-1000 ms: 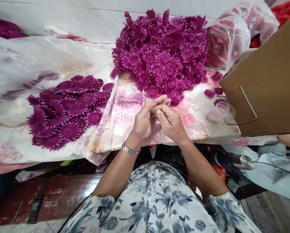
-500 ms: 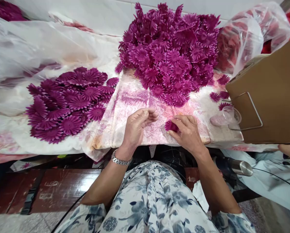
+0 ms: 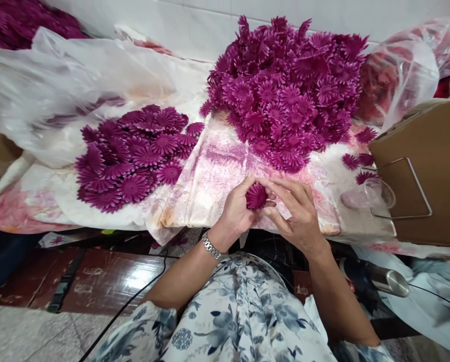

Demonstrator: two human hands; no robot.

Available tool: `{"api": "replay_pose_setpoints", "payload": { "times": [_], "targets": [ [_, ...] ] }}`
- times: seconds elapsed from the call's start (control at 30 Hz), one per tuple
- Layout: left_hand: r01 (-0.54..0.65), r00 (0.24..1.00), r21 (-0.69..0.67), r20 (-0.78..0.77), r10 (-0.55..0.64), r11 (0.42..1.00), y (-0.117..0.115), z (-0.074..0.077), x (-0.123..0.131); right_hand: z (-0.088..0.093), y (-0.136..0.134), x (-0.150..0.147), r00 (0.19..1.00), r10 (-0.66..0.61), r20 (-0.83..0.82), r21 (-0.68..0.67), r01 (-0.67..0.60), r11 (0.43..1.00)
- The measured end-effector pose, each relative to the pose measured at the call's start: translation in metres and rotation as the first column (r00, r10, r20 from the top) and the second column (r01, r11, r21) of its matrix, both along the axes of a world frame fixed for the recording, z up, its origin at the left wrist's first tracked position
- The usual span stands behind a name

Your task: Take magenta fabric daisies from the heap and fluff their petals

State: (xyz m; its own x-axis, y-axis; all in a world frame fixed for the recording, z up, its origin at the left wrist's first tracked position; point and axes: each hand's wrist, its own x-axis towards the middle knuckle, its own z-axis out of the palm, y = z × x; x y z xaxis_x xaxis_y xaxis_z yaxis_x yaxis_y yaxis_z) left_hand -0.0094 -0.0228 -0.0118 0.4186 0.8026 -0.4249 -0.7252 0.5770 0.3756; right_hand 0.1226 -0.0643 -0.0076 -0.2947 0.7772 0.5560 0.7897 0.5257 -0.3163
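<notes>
A small purple artificial flower [image 3: 256,196], its petals drawn up into a cup, sits in my left hand [image 3: 237,208], with the thumb and fingers closed around it. My right hand [image 3: 298,213] is just to the right, its thumb and fingers apart and the fingertips close beside the flower; whether they touch it is hard to tell. Beyond both hands rises a large heap of purple cupped flowers [image 3: 285,100]. To the left lies a lower pile of flat purple flower pieces [image 3: 134,161].
A stained cloth [image 3: 217,186] covers the table. At right stand a cardboard box [image 3: 428,166], a wire frame [image 3: 431,208] and a clear plastic cup [image 3: 379,193], near several loose flowers [image 3: 351,161]. Plastic sheeting [image 3: 77,75] lies at left; a bag of red material [image 3: 390,80] sits at back right.
The flower has passed from my right hand to my left. My hands have come together, and my right fingers have opened. The whole view has shifted slightly.
</notes>
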Motion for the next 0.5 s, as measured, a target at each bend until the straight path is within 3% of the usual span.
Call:
{"api": "replay_pose_setpoints", "payload": {
  "times": [0.1,0.2,0.33,0.4,0.5],
  "targets": [
    [-0.099,0.984,0.120,-0.139,0.116,0.988,0.002,-0.002,-0.003,-0.001,0.001,0.001,0.996,-0.022,-0.090,-0.031,0.020,0.999],
    [-0.173,0.915,0.238,-0.319,0.246,0.956,0.002,-0.004,0.000,-0.002,0.006,-0.008,0.974,-0.037,-0.225,-0.083,0.019,0.996],
    [-0.148,0.800,0.476,-0.458,0.388,0.867,-0.006,-0.003,0.013,-0.007,0.027,-0.035,0.825,-0.125,-0.551,-0.171,0.036,0.985],
    [-0.101,0.802,0.519,-0.462,0.378,0.849,-0.009,-0.002,0.017,-0.011,0.038,-0.047,0.771,-0.170,-0.613,-0.244,0.020,0.970],
    [-0.067,0.882,0.453,-0.389,0.265,0.889,-0.005,-0.001,0.014,-0.012,0.038,-0.062,0.789,-0.214,-0.577,-0.302,0.038,0.953]
  ]
}}
